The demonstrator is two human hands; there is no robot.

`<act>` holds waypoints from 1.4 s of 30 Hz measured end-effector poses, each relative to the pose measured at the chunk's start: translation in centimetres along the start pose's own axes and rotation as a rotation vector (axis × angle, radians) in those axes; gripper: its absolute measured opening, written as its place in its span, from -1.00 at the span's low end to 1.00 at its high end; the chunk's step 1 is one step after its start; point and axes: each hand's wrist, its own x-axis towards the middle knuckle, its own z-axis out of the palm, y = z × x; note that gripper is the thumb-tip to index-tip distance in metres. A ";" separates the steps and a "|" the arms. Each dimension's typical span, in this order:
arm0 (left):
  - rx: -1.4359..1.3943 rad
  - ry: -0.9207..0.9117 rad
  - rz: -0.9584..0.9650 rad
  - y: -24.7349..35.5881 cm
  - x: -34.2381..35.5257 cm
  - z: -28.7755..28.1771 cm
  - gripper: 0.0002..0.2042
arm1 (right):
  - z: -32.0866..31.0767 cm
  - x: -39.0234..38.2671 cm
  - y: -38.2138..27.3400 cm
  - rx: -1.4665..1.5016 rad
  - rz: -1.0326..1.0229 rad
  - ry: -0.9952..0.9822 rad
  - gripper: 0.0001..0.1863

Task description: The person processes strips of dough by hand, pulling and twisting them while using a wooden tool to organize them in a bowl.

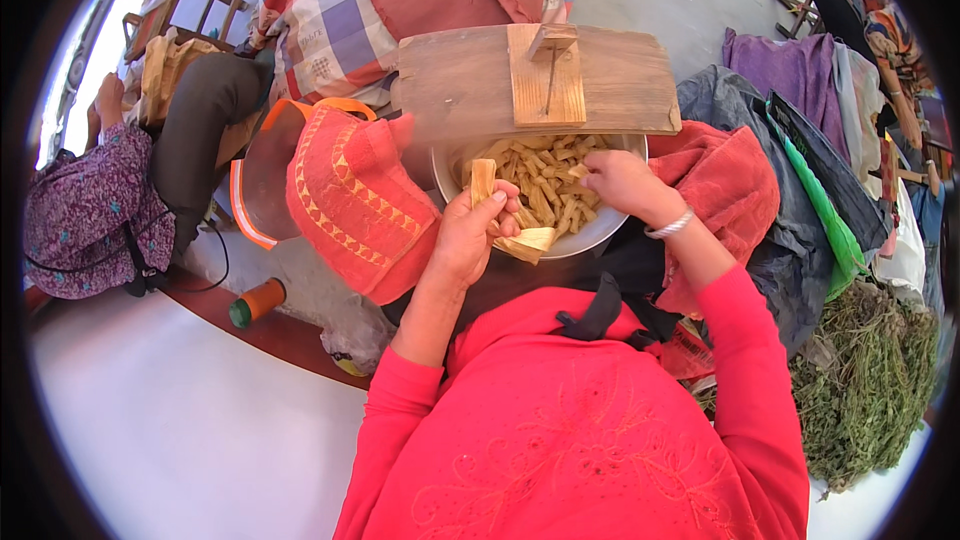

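My left hand (470,229) is closed around a long, flat, yellowish-brown strip (482,180), fibrous like dried husk or bark. One end stands up above my thumb, and a folded, paler end (528,242) hangs below my fingers over the bowl's near rim. A white metal bowl (590,238) sits in front of me, filled with short yellowish pieces (545,180) of similar look. My right hand (625,183) reaches over the bowl's right side with fingertips drawn together at the pieces; what they hold, if anything, is hidden. A silver bracelet (670,224) circles that wrist.
A wooden board (450,80) with a lighter block on it spans the bowl's far edge. Orange-red towels (350,200) flank the bowl. Dried green plants (865,380) and dark bags lie right. A spool (257,303) lies left, near another person's dark trouser leg (215,120).
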 end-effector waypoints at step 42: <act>0.399 -0.277 -0.112 5.4 -8.0 8.4 -0.72 | -10.9 -13.6 -14.0 1.522 -1.170 -0.218 -0.85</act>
